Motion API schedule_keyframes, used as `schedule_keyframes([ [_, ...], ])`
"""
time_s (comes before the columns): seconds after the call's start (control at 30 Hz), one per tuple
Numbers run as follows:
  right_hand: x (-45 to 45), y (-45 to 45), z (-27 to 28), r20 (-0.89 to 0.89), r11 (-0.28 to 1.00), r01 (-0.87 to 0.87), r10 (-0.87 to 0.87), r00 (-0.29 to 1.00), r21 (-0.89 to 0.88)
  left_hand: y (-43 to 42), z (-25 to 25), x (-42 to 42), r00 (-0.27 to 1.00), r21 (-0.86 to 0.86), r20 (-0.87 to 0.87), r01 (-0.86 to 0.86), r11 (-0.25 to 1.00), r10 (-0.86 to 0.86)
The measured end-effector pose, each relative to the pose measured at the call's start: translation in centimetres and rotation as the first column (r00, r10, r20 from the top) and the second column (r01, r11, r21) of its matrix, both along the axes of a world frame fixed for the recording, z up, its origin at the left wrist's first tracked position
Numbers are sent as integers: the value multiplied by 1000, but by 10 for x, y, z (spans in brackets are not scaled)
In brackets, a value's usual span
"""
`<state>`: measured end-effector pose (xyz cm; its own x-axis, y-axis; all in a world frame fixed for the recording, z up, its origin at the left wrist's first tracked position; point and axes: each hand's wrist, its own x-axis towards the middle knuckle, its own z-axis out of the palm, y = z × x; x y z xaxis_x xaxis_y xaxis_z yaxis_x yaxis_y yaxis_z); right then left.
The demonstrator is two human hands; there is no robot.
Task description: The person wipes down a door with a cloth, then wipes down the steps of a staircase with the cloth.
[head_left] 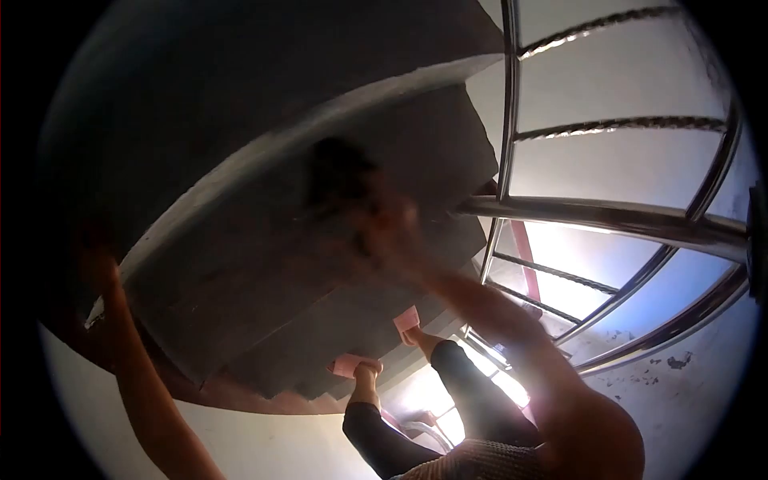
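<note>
My right hand (pixel 388 232) is blurred by motion over the dark stair steps (pixel 280 216). It grips a dark, blurred thing (pixel 340 172), perhaps a cloth or a brush; the kind cannot be made out. Deep in shadow at the far left, my left hand (pixel 98 260) is close to the end of a pale step edge (pixel 240 152). Its fingers are too dark to read, and I cannot tell whether it touches the step.
A shiny metal railing (pixel 592 212) with twisted bars runs along the right side. My feet, in pink slippers (pixel 346 366), are on the lower steps. A pale wall with peeling patches (pixel 680 362) stands at the lower right, and bright light comes from below.
</note>
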<state>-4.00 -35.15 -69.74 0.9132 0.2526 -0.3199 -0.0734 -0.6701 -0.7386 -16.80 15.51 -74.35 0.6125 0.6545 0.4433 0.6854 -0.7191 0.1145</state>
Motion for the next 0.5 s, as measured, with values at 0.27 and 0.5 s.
schedule_keyframes([
  [0.27, 155, -207, -147, 596, 751, 516, -206, 776, -411, 20, 15, 4, 1000, 112, 24, -6, 994, 3],
  [0.5, 153, -230, -175, 695, 885, 447, -238, 679, -134, 15, 19, 3, 989, 158, -8, 145, 977, -145],
])
